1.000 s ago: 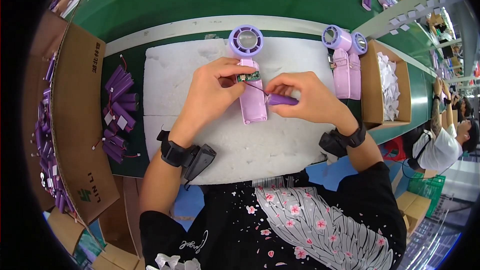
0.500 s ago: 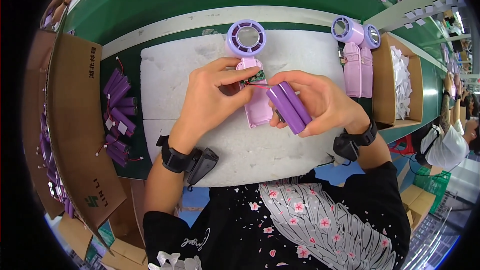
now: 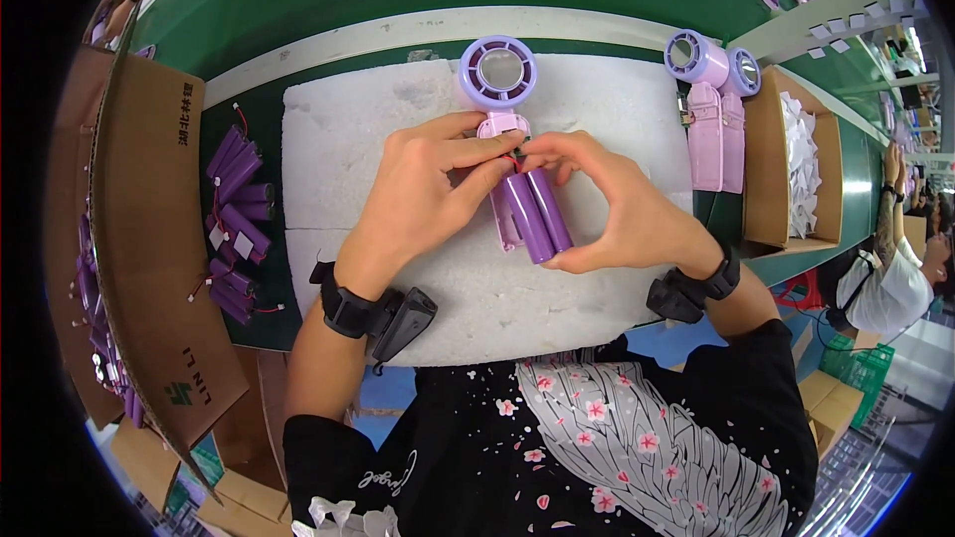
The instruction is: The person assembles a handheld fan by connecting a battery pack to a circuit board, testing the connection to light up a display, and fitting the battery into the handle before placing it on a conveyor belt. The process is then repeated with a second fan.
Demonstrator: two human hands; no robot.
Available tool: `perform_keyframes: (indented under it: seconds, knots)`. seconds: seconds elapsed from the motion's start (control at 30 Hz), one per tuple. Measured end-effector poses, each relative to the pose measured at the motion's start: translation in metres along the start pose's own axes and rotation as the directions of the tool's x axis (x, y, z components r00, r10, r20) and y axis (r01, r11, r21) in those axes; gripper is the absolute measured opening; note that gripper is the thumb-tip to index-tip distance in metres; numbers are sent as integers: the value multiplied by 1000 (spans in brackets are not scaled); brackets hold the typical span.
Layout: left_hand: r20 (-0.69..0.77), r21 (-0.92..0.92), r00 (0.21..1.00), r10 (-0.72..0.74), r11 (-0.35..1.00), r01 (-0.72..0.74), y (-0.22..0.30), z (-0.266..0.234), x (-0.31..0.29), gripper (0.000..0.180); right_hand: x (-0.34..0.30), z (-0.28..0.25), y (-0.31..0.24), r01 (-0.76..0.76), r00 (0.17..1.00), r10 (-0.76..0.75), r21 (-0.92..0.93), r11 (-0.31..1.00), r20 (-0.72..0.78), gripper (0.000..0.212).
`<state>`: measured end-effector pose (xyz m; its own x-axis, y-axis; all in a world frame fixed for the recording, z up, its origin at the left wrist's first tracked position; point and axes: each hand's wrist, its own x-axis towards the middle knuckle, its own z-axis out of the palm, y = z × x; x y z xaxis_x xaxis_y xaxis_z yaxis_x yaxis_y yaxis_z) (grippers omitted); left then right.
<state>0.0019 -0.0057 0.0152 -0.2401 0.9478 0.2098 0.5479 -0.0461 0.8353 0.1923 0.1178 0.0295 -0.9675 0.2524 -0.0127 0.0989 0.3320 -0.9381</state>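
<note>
A handheld fan (image 3: 499, 74) with a lilac round head lies on the white foam pad, its pink handle shell (image 3: 504, 229) open toward me. My left hand (image 3: 428, 176) is closed around the top of the handle, thumb and fingers pinching near the red wire and circuit board, which are mostly hidden by the fingertips. In my right hand (image 3: 617, 201) is a purple twin-cell battery pack (image 3: 538, 214), held between the thumb at its lower end and the fingers at its wired end. The pack lies tilted over the handle shell, partly covering it.
Several purple battery packs (image 3: 237, 224) with wires lie left of the foam pad (image 3: 358, 268), beside a tall cardboard box (image 3: 159, 239). At right are two more fans (image 3: 716, 129) and a carton (image 3: 829, 149) with white pieces. Another person (image 3: 885, 288) works far right.
My right hand has brought the battery pack left and turned it more upright over the handle shell. The right fingers have closed in beside the left fingertips at the wires.
</note>
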Motion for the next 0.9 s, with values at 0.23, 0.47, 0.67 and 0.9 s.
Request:
perform_keyframes:
  seconds: [0.23, 0.47, 0.67, 0.9]
  knots:
    - [67, 27, 997, 38, 999, -40, 1, -5, 2, 26, -3, 18, 3, 195, 968, -236, -343, 919, -83, 65]
    - [64, 22, 993, 98, 995, -100, -1, -4, 1, 25, -9, 22, -2, 176, 964, -240, -395, 902, -118, 57]
    - [30, 11, 991, 129, 991, -130, -1, -2, 2, 22, -11, 25, -2, 225, 938, -330, -538, 812, -106, 49]
    - [134, -16, 991, -7, 1000, 9, 0, -8, 3, 32, -9, 27, 1, 183, 943, -297, -516, 837, -148, 43]
